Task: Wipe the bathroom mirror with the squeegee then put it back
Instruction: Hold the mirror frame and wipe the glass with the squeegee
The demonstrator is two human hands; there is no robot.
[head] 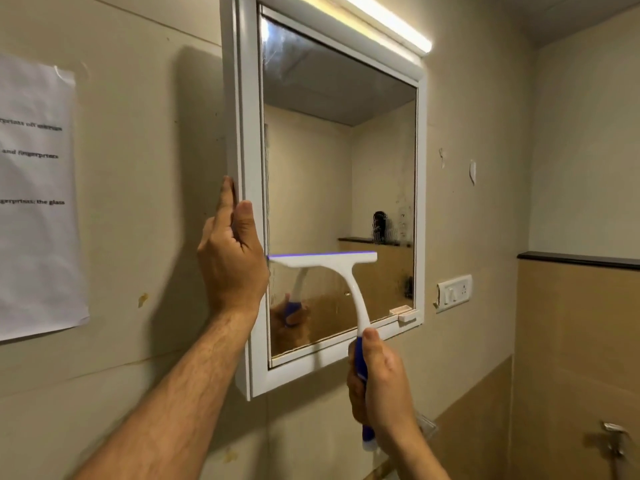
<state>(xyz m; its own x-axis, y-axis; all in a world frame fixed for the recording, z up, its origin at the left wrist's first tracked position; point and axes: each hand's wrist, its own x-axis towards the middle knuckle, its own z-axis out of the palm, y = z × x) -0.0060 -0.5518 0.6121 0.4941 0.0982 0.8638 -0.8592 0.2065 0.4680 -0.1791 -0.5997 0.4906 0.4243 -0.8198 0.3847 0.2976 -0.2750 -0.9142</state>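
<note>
A white-framed mirror cabinet (247,133) hangs on the beige wall, its glass (329,168) smeared near the top left and spotted at the right. My right hand (381,386) grips the blue handle of a white squeegee (349,289). Its blue-edged blade lies flat against the lower half of the glass, spanning from the left edge to about two thirds across. My left hand (232,258) presses on the cabinet's left frame edge, thumb on the front and fingers along the side.
A lit tube light (388,22) runs above the mirror. A printed paper sheet (38,199) is taped on the wall at left. A white switch plate (453,292) sits right of the cabinet, and a metal tap (613,441) at the lower right.
</note>
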